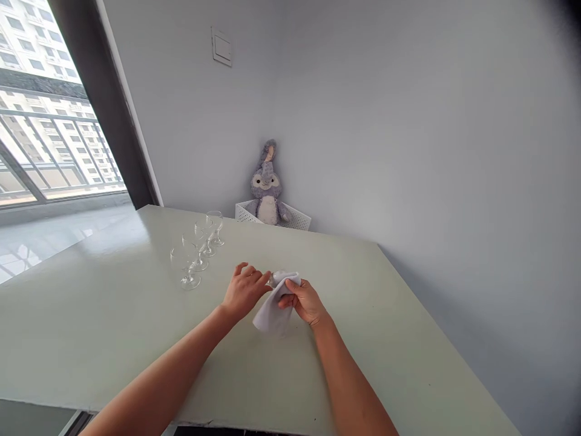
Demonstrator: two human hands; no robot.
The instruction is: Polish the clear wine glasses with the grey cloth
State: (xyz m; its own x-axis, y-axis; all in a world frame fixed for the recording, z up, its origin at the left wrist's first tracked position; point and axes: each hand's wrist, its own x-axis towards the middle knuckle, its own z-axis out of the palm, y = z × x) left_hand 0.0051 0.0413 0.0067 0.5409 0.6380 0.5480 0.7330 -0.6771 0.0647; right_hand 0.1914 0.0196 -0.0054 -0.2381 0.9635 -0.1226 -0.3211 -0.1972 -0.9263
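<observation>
A pale cloth [273, 312] hangs from my right hand [306, 300], its thumb and fingers pinching the upper part. Between my hands is a clear drinking glass [278, 276], lying sideways and partly covered by the cloth. From the left, my left hand [247, 289] grips the near end of this glass with thumb and fingers; its other fingers are curled and raised. The cloth hides the glass's far end, and its exact shape cannot be made out. Both hands are above the table, the cloth's loose corner hanging downward.
Several clear stemmed glasses [190, 280] stand upright in a slanting row on the pale table [113, 339], left of my hands. Behind the table's far edge, a plush rabbit [267, 188] sits in a white perforated basket [297, 220]. A grey wall borders the right side.
</observation>
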